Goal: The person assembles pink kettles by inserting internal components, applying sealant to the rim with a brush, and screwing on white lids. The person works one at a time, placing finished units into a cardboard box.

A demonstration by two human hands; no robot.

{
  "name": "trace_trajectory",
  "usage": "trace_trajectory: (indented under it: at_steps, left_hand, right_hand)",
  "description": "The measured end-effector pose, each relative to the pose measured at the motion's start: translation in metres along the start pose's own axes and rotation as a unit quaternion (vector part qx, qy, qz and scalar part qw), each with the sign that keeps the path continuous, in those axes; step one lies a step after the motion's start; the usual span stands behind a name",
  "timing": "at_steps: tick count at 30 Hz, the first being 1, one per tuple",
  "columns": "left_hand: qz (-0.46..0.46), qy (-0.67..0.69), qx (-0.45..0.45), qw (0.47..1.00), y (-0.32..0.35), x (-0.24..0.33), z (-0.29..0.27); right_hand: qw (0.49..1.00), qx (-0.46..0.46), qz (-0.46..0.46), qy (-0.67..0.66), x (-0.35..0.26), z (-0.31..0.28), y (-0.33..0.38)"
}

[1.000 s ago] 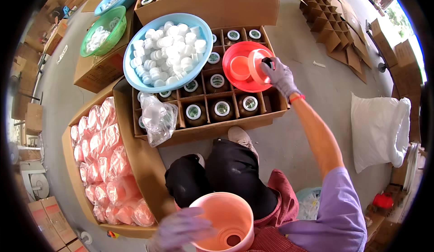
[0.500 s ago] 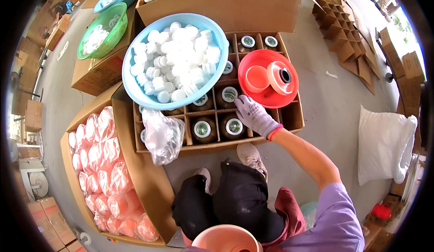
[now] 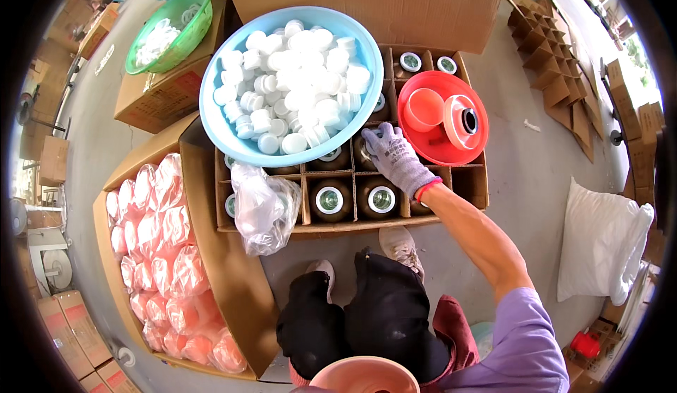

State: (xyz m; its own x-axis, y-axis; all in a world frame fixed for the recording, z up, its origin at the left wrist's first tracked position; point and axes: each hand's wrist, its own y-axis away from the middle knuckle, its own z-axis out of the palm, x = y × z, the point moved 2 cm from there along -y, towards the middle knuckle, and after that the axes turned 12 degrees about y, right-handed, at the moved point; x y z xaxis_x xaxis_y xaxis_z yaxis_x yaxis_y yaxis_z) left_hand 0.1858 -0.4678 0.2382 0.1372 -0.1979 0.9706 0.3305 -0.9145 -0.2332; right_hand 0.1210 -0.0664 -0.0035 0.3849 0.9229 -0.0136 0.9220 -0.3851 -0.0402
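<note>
One gloved right hand [image 3: 396,159] rests, fingers curled, on a jar [image 3: 367,149].

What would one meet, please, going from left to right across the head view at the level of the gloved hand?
Box of pink bags → clear plastic bag → right hand → red bowl → white sack.

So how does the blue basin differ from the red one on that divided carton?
The blue basin is much larger and heaped with white caps; the red basin is smaller and holds only an orange cup and a tape roll. The blue one covers the carton's left cells; the red sits at its right. The gloved right hand reaches between them. Both are round plastic.
</note>
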Motion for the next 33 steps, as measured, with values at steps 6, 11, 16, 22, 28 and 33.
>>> trace_trajectory:
  at_steps: [6, 11, 16, 22, 28, 33]
  left_hand:
    - [-0.074, 0.105, 0.061, 0.990, -0.024, -0.004, -0.009]
    - [-0.122, 0.203, 0.314, 0.920, -0.058, -0.036, -0.025]
    - [-0.257, 0.401, 0.222, 0.851, -0.103, -0.070, -0.030]
    - [-0.234, 0.601, 0.066, 0.762, -0.121, -0.022, -0.001]
    - [-0.104, 0.557, 0.162, 0.808, -0.099, -0.021, -0.020]
    - [-0.096, 0.224, 0.123, 0.962, -0.069, -0.004, -0.034]
  right_hand:
    - [0.996, 0.086, -0.018, 0.023, -0.006, -0.087, 0.025]
    - [0.986, 0.155, -0.059, -0.011, -0.019, -0.192, 0.080]
    - [0.963, 0.187, -0.073, -0.180, -0.040, -0.302, 0.145]
    - [0.905, 0.379, -0.135, -0.140, -0.081, -0.317, 0.195]
    - [0.786, 0.195, -0.283, -0.514, -0.086, -0.285, 0.233]
    - [0.801, 0.128, -0.096, -0.576, -0.085, -0.245, 0.299]
